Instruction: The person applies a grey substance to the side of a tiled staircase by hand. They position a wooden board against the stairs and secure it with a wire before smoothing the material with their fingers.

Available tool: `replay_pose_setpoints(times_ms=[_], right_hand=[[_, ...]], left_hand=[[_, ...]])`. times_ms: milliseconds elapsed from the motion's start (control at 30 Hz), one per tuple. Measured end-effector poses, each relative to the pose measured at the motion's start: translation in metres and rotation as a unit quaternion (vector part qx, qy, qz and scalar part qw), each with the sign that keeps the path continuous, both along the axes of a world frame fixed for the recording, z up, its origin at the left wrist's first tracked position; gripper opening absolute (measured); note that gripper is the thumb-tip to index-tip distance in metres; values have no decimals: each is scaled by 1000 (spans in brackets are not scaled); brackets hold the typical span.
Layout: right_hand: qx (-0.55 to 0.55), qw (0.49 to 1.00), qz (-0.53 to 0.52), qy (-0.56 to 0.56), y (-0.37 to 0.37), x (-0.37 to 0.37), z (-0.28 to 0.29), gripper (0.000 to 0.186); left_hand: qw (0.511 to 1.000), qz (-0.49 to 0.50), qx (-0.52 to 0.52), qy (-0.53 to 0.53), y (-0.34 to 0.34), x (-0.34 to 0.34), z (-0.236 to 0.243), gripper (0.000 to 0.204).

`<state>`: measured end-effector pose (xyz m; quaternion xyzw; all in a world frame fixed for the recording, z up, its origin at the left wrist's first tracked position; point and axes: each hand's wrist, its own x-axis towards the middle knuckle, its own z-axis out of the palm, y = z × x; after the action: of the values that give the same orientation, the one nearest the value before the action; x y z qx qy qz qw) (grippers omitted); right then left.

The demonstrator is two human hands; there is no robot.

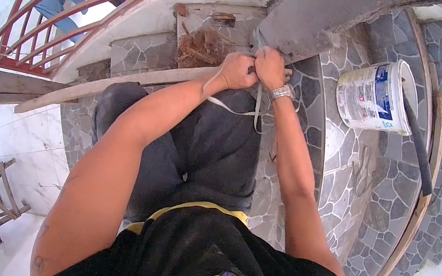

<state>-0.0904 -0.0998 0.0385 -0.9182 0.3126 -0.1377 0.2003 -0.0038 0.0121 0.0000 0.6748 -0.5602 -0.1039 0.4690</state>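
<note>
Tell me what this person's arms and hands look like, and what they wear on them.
Both arms are bare from shoulder to fingers: no sleeves over them and no gloves on the left hand or the right hand. The right wrist carries a silver metal wristwatch with a link band. Small dark tattoo marks show low on the left forearm. The top is black and sleeveless with yellow trim.

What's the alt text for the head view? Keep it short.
Seen from above, a person seated on a curved stone-tiled staircase holds the left hand and right hand together, gripping a pale strap at the edge of a grey concrete slab. A white bucket stands on the steps to the right, and a red railing curves at upper left.
</note>
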Motion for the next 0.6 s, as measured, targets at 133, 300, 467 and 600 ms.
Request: replay_pose_setpoints(times_ms=[133,300,467,600], right_hand=[[-67,983,143,94,-16,10,6,27],[-30,943,244,224,-10,92,18,28],[-25,949,231,213,-26,53,-7,29],[4,984,117,135,14,15,17,28]], left_hand=[[1000,-8,1,-5,1,-11,-3,25],[999,-24,-33,-31,-2,-10,-14,20],[995,-56,-65,-41,-10,-26,-8,16],[998,-18,-17,-62,5,4,-25,22]])
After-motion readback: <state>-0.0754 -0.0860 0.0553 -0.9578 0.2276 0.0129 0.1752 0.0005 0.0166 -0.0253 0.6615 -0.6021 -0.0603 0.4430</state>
